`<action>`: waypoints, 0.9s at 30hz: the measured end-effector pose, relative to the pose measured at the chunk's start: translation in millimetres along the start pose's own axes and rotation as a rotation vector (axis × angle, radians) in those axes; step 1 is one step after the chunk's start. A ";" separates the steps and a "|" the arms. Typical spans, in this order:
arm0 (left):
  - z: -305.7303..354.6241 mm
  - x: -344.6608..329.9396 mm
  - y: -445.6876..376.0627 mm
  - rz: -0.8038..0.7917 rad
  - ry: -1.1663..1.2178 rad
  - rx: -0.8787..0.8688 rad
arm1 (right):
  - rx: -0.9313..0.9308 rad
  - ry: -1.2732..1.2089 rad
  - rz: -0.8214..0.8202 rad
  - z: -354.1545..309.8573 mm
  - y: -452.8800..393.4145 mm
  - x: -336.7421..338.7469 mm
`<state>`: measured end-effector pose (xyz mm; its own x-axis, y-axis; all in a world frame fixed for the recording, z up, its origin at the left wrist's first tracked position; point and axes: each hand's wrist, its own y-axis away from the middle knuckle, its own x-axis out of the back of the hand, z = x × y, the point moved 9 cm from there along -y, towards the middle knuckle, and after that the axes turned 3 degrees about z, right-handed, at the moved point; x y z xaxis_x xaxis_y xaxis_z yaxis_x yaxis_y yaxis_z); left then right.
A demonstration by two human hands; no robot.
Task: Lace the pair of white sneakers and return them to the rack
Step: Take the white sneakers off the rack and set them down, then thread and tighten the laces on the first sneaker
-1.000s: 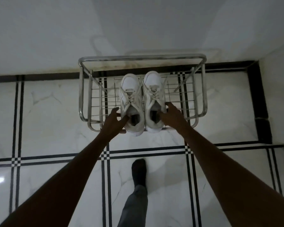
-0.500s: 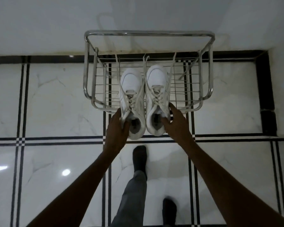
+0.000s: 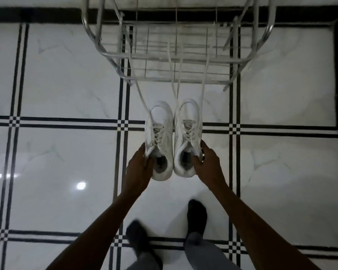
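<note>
Above the black-lined marble floor (image 3: 66,90), just short of the wire shoe rack (image 3: 176,61), I hold one white sneaker in each hand, the pair side by side with toes pointing toward the rack and heels toward me. My left hand (image 3: 140,168) is closed on the collar of the left sneaker (image 3: 160,139): the thumb dips into the heel opening while the fingers wrap the outer side. My right hand (image 3: 208,164) grips the right sneaker (image 3: 187,137) the same way, thumb at the inner edge of the opening and fingers curled round the outer wall. I judge this pinch at the collar to be the reason the shoes hang level and stay paired; it keeps the uppers and eyelets clear of my palms.

Each sneaker sits directly ahead of its hand, the toe box well beyond the fingertips, and the two shoes nearly touch along their inner sides. The laces (image 3: 174,75) are only partly threaded: the lower eyelets show crossings, but long loose ends trail forward from both shoes and lie across the front rail of the rack. I cannot tell whether they are snagged on the wire or merely draped. Both shoes are off the rack, apparently held in the air above the tiles. My socked feet (image 3: 196,213) stand behind, well apart from the shoes. The lacing seems to me unfinished.
</note>
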<state>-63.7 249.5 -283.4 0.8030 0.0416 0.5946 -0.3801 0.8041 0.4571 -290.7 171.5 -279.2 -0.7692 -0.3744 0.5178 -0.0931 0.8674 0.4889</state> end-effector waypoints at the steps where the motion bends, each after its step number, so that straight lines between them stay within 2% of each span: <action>1: -19.8 -14.8 -1.7 -0.006 0.007 0.011 | -0.007 0.021 0.001 22.2 -4.2 -14.5; 8: -132.4 -99.8 -45.9 0.000 -0.024 0.022 | -0.045 0.105 -0.044 137.2 -65.8 -117.9; 11: -178.0 -129.9 -63.0 0.014 -0.020 -0.018 | -0.041 0.128 -0.007 178.8 -85.1 -150.3; 14: -194.9 -142.1 -64.2 0.049 0.023 -0.048 | -0.062 0.093 0.041 201.3 -86.5 -165.1; 17: -199.8 -140.1 -60.0 0.068 0.026 0.008 | 0.010 0.166 0.179 183.4 -64.1 -155.1; 19: -200.6 -129.9 -58.0 0.101 0.020 0.037 | 0.156 0.210 0.329 147.6 -43.6 -139.5; 20: -198.9 -125.8 -58.3 0.118 0.016 0.028 | 0.234 0.213 0.351 129.7 -36.8 -137.9; 23: -189.1 -117.4 -64.3 0.170 0.008 -0.078 | 0.369 0.251 0.188 97.7 -38.6 -168.4; 27: -179.4 -117.9 -76.8 0.205 -0.005 -0.241 | 0.354 0.536 0.007 94.5 -61.0 -219.2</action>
<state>-46.8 289.3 -507.3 0.7180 0.2152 0.6619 -0.4141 0.8964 0.1578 -176.1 231.6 -488.9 -0.3564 -0.4012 0.8438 -0.3628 0.8917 0.2707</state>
